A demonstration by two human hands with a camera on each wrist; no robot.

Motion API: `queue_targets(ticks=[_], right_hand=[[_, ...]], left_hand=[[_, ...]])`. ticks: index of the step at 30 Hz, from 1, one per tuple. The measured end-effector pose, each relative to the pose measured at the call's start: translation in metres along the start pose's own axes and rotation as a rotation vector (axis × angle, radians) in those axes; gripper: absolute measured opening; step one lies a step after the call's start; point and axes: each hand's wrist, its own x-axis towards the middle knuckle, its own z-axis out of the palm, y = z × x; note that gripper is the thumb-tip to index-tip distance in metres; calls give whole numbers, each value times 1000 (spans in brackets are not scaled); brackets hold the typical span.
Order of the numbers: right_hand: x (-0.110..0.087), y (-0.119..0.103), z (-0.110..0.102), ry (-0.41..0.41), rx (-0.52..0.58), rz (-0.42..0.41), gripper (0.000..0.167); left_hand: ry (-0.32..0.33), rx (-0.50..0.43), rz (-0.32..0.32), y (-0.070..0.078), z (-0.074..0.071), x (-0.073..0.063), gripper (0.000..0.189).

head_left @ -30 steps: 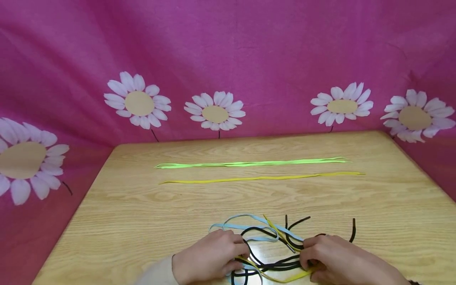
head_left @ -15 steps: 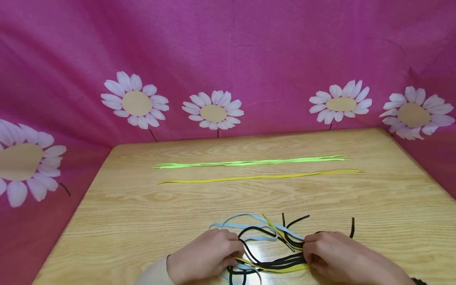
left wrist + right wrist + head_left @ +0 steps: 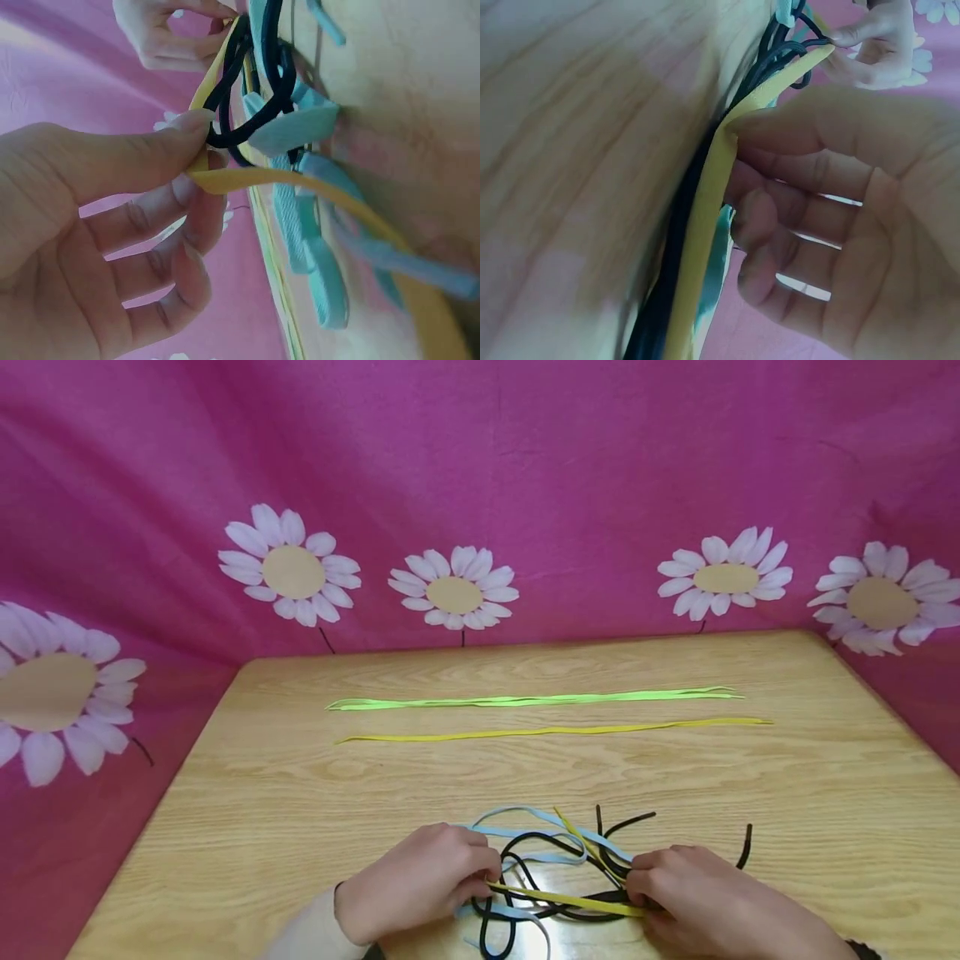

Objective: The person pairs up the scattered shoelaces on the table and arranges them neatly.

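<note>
Near the front of the table, a tangle of shoelaces lies between the two hands. My left hand (image 3: 420,883) pinches a yellow shoelace (image 3: 255,178) between thumb and fingertips; a black lace (image 3: 259,124) loops right at the thumb tip. On the other side, my right hand (image 3: 697,893) pinches the same yellow strand (image 3: 780,86), with black laces (image 3: 676,232) running alongside under it. In the head view, the yellow stretch (image 3: 562,900) crosses over the black strands. Light blue laces (image 3: 517,808) curl behind and below the left fingers.
Bright green laces (image 3: 525,701) lie straight across the far part of the wooden table (image 3: 262,810). A single yellow lace (image 3: 555,729) is laid out parallel in front of them. A pink curtain (image 3: 570,485) with daisies surrounds the table.
My left hand has shifted left and slightly away from me. The yellow lace, which sagged among the black ones, now runs nearly straight between both hands. The black loops have shifted too.
</note>
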Motion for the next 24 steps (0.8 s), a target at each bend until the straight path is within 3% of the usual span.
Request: queue_targets(ticks=[4,9,11,15,20,24], right_hand=[[-1,3,0,-16,32,-33,23],[-1,6,6,55,-2,-227,18],[-1,5,10,64,-27,-257,20],[0,4,14,66,-42,-226,26],[3,3,17,157,-72,-262,28],[4,1,16,95,5,-199,25]], left_hand=[[6,-26,-10,-1,-5,-1,17],[-8,-76,-27,-1,-11,-3,14],[-10,-89,-39,-2,-13,-4,13],[2,-103,-45,-3,-17,-5,13],[11,-113,-59,-6,-22,-6,11],[14,-112,-57,-8,-24,-7,11]])
